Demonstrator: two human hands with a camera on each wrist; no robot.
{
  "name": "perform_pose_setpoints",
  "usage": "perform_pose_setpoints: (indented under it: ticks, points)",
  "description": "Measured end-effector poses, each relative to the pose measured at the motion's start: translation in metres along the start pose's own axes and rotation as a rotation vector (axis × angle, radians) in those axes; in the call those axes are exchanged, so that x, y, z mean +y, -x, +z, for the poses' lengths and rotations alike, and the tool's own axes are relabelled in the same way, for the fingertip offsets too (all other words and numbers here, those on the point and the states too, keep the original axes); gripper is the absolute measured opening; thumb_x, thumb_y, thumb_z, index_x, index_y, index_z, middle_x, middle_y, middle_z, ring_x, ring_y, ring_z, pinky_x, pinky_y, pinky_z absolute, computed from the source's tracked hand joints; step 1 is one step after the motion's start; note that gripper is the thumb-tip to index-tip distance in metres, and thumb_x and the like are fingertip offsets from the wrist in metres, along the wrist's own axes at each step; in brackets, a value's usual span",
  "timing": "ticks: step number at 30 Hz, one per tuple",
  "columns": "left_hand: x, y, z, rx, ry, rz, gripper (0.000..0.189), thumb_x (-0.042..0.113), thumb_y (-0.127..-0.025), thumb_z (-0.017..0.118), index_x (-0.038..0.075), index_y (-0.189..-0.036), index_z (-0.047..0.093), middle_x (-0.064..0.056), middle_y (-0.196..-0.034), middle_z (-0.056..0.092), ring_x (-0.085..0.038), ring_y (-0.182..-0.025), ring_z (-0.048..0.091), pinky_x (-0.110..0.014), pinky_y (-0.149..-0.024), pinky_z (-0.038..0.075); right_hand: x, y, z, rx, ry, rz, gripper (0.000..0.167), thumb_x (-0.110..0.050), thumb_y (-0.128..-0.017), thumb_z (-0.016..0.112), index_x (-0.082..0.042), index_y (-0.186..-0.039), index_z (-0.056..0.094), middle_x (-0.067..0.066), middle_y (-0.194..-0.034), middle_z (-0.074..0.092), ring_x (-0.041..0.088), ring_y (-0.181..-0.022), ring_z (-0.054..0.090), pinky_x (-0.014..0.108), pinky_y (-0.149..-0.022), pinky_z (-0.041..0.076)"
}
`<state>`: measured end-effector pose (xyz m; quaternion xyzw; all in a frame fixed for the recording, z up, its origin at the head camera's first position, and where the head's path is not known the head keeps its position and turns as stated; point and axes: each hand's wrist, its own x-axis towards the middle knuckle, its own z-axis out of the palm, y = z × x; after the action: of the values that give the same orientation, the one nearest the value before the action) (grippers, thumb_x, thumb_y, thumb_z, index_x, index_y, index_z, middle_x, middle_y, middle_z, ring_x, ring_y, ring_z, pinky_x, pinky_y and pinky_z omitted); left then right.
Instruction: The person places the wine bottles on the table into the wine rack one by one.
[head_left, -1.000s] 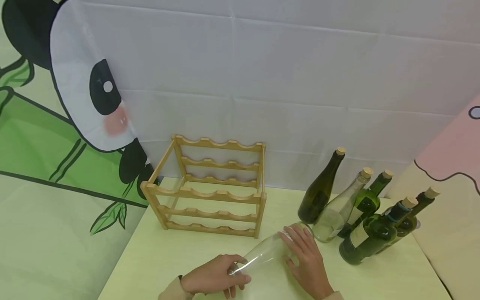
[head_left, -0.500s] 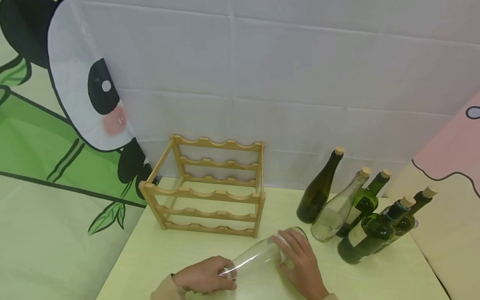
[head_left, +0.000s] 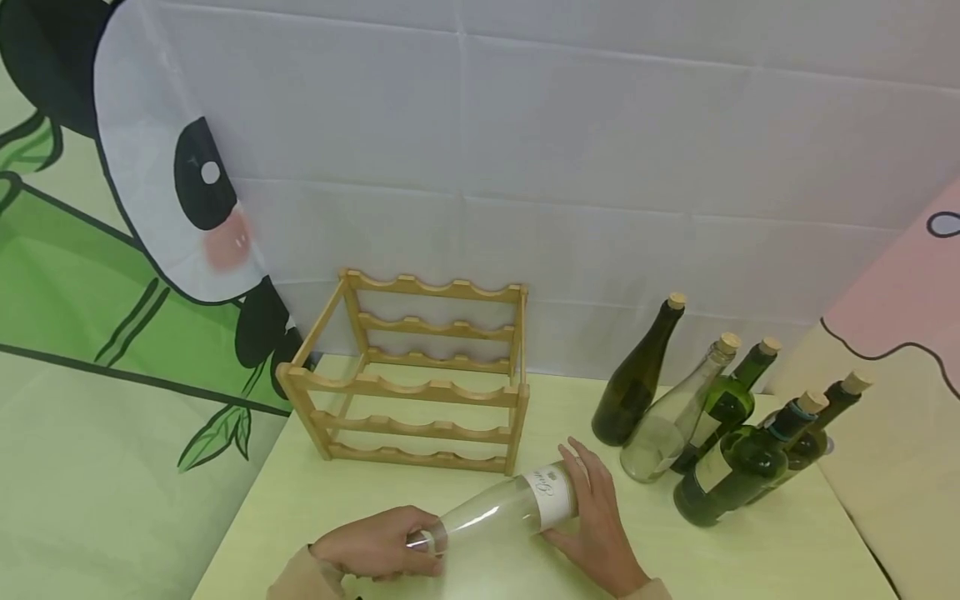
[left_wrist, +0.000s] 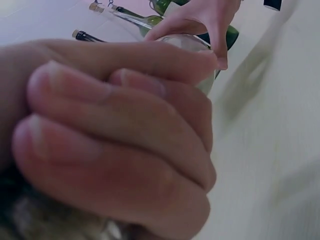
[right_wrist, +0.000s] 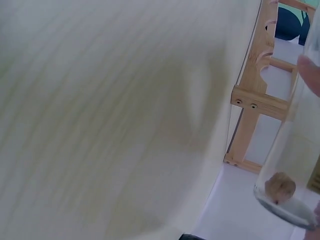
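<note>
A clear glass bottle with a white label lies tilted low over the pale table, neck toward the near left. My left hand grips its neck, fingers curled tight in the left wrist view. My right hand cups the bottle's wide end, fingers curved over the label. The left wrist view shows that right hand on the glass. In the right wrist view the bottle's base fills the right edge, a brown cork-like lump showing through it.
An empty wooden wine rack stands just behind the bottle, against the white backdrop. Several corked bottles, dark green and clear, stand grouped at the right. The table's left edge drops off beside my left hand.
The bottle has turned in my hands so its white label now faces up. Both hands and the bottle have shifted slightly left and nearer to me.
</note>
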<state>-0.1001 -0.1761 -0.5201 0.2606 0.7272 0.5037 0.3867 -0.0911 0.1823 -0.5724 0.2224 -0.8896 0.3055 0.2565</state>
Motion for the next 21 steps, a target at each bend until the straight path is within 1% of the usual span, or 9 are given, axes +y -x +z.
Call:
perform_pose_setpoints:
  ticks: [4,6,9,11,12,14,16,18,21]
  points:
    - [-0.002,0.009,-0.008,0.001,-0.018,0.000,0.021,0.034,-0.102,0.075,0.014,-0.106,0.073,0.012,-0.067,0.048,-0.004,-0.047,0.035,-0.024,-0.040,0.031,0.001,0.000,0.004,0.040,-0.051,0.067,0.154,-0.022,-0.049,0.113,0.001,-0.168,0.019,0.029,-0.166,0.028,0.044,-0.146,0.031,0.015,-0.124,0.008]
    - [0.000,0.017,-0.010,0.022,-0.004,-0.013,0.022,0.031,-0.101,0.077,0.010,-0.104,0.072,0.010,-0.066,0.048,-0.004,-0.047,0.035,-0.023,-0.041,0.030,0.003,0.000,0.007,0.055,-0.069,0.088,0.156,-0.024,-0.049,0.113,0.003,-0.168,0.016,0.032,-0.164,0.028,0.044,-0.146,0.032,0.013,-0.123,0.009]
    - [-0.002,0.027,-0.013,0.050,-0.019,-0.019,0.019,0.028,-0.101,0.076,0.009,-0.105,0.071,0.011,-0.068,0.051,-0.003,-0.047,0.037,-0.021,-0.042,0.032,0.008,0.001,0.011,0.035,-0.116,0.144,0.154,-0.023,-0.052,0.112,0.001,-0.169,0.016,0.027,-0.165,0.031,0.040,-0.145,0.036,0.013,-0.123,0.016]
    - [-0.004,0.034,-0.014,0.079,-0.019,-0.049,0.018,0.025,-0.101,0.075,0.009,-0.107,0.072,0.009,-0.073,0.056,-0.006,-0.050,0.041,-0.022,-0.046,0.035,0.011,0.002,0.015,0.001,-0.146,0.178,0.146,-0.022,-0.056,0.111,0.001,-0.168,0.020,0.024,-0.164,0.036,0.039,-0.144,0.040,0.025,-0.123,0.028]
    - [-0.005,0.036,-0.015,0.096,-0.028,-0.067,0.017,0.024,-0.101,0.076,0.009,-0.109,0.072,0.008,-0.078,0.060,-0.008,-0.055,0.046,-0.022,-0.050,0.039,0.012,0.002,0.017,-0.021,-0.157,0.193,0.140,-0.022,-0.059,0.109,0.002,-0.167,0.023,0.022,-0.163,0.039,0.039,-0.144,0.042,0.033,-0.122,0.034]
    - [-0.007,0.042,-0.015,0.125,-0.048,-0.109,0.016,0.021,-0.101,0.076,0.010,-0.112,0.073,0.004,-0.088,0.065,-0.013,-0.068,0.055,-0.026,-0.063,0.047,0.013,0.002,0.022,-0.071,-0.183,0.219,0.127,-0.021,-0.067,0.106,0.003,-0.164,0.029,0.020,-0.159,0.045,0.040,-0.142,0.046,0.049,-0.116,0.042]
    - [-0.008,0.047,-0.015,0.148,-0.060,-0.147,0.019,0.020,-0.100,0.076,0.010,-0.117,0.074,-0.001,-0.101,0.069,-0.020,-0.084,0.061,-0.035,-0.078,0.053,0.012,0.001,0.026,-0.113,-0.223,0.240,0.111,-0.020,-0.074,0.101,0.004,-0.160,0.035,0.021,-0.155,0.049,0.042,-0.138,0.051,0.062,-0.110,0.046]
    - [-0.008,0.052,-0.015,0.167,-0.062,-0.181,0.025,0.021,-0.101,0.077,0.010,-0.123,0.073,-0.004,-0.111,0.069,-0.025,-0.099,0.061,-0.047,-0.089,0.054,0.011,-0.003,0.029,-0.146,-0.306,0.285,0.099,-0.018,-0.082,0.096,0.003,-0.159,0.039,0.019,-0.154,0.051,0.042,-0.137,0.053,0.065,-0.110,0.046]
    - [-0.008,0.060,-0.015,0.192,-0.016,-0.219,0.033,0.023,-0.101,0.077,0.008,-0.129,0.071,-0.009,-0.121,0.067,-0.031,-0.107,0.060,-0.059,-0.093,0.053,0.008,-0.012,0.034,-0.182,-0.463,0.366,0.087,-0.011,-0.088,0.090,-0.003,-0.160,0.042,0.017,-0.157,0.051,0.043,-0.141,0.052,0.066,-0.116,0.041]
